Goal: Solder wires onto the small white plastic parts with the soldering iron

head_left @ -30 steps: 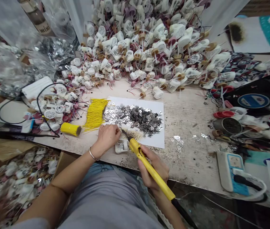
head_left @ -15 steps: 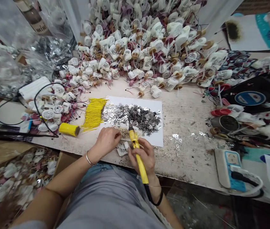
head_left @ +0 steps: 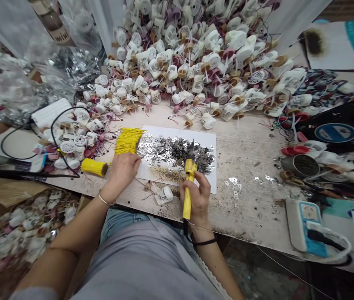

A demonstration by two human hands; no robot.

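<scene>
Gripping one yellow soldering iron [head_left: 189, 167] in your right hand [head_left: 200, 195], you have two yellow wire bundles [head_left: 129, 141] beside your left hand [head_left: 123, 171], fingers bunched, any grip unclear; one white plastic housing [head_left: 165, 195] lies between your hands.

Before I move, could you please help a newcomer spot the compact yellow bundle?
On the table, find the white sheet, then the yellow wires spread at its left edge. Further left lies the bundle, a compact cylinder, not a flat spread.

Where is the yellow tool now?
In the head view, the yellow tool is right of centre, in the right hand, pointing towards the metal pieces.
</scene>
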